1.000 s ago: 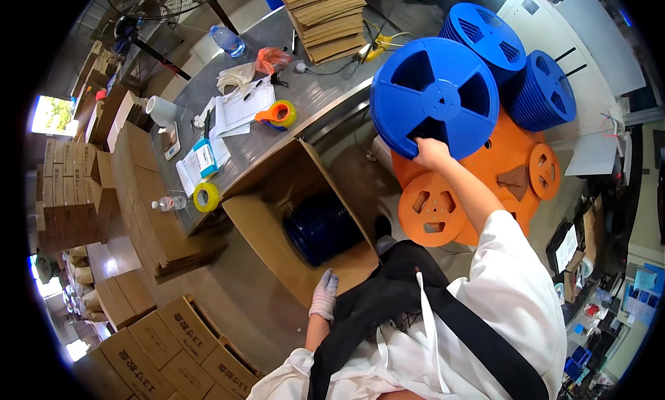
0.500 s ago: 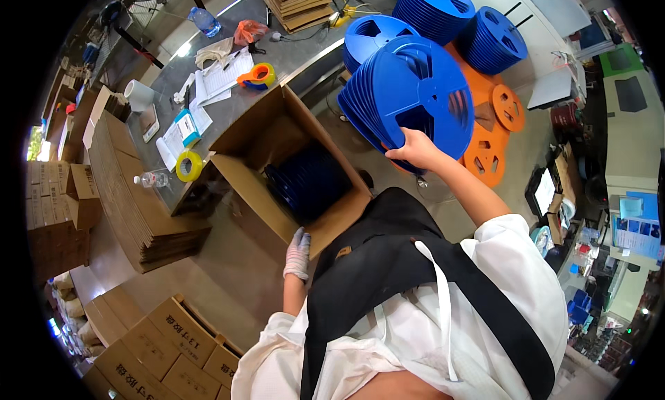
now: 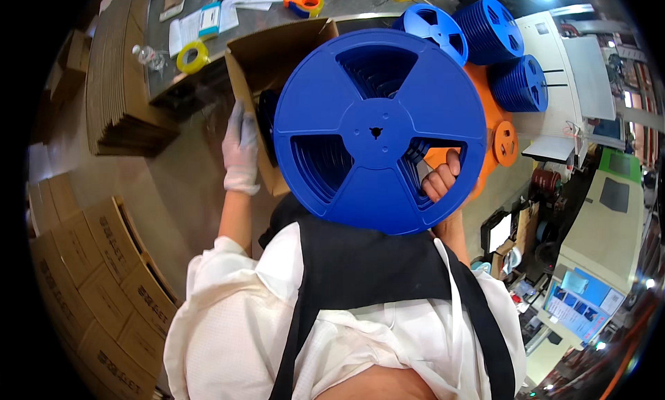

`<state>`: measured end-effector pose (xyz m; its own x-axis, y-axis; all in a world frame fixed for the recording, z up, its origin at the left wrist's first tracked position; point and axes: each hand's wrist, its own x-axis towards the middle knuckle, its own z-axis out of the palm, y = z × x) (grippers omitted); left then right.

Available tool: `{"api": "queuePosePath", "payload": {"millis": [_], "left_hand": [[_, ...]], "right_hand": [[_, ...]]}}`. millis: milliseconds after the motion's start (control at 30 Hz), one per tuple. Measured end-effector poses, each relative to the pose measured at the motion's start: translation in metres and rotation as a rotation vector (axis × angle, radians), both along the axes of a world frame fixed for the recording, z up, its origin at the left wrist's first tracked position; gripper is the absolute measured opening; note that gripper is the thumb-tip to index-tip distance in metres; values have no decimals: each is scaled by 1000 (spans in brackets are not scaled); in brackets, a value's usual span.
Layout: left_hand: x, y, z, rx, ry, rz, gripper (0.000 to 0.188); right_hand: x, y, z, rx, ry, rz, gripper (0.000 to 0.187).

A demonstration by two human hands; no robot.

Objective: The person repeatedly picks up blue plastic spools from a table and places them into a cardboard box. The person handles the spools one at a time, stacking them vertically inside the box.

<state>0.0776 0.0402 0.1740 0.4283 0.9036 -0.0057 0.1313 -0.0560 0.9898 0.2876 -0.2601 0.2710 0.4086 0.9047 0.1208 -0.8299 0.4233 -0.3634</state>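
Note:
A stack of large blue plastic reels (image 3: 374, 192) hangs in front of my chest, its round face with three cut-outs turned up toward me. Through the right-hand cut-out curl the bare fingers of my right hand (image 3: 442, 177), closed on the stack. An upright cardboard box (image 3: 277, 57) stands behind and left of the reels, which hide much of it. Inside it, part of a dark blue reel (image 3: 266, 119) shows. My left hand (image 3: 240, 150), in a pale glove, lies with stretched fingers along the box's left outer side.
More blue reel stacks (image 3: 488, 29) stand at the back right by an orange stand (image 3: 478, 78). A grey table (image 3: 256, 19) at the back carries tape rolls (image 3: 192, 57) and papers. Flattened cartons (image 3: 114, 81) and stacked boxes (image 3: 104, 282) fill the left side.
My right hand has lifted the reel stack off the orange stand and brought it left, in front of my body and partly across the box. My left hand stays at the box's side.

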Motion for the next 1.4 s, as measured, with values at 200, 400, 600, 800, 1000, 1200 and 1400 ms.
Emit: {"api": "queuePosePath", "payload": {"millis": [200, 400, 600, 800, 1000, 1200, 1400], "left_hand": [[95, -83, 94, 772, 372, -495, 66], [105, -113, 87, 865, 156, -745, 58], [45, -41, -46, 499, 535, -347, 48], [67, -66, 1, 351, 291, -347, 35], [88, -100, 49, -193, 218, -772, 83], [65, -92, 10, -733, -135, -568, 86], [-8, -34, 31, -1237, -1083, -466, 69]], "right_hand": [[2, -6, 4, 71, -66, 111, 45], [8, -31, -4, -33, -69, -27, 43], [15, -30, 14, -103, -66, -65, 41], [17, -25, 8, -251, 26, -205, 44], [-15, 25, 25, -753, -146, -270, 48], [-37, 50, 31, -853, -243, -147, 46], [-23, 45, 23, -593, -159, -105, 43]]}}
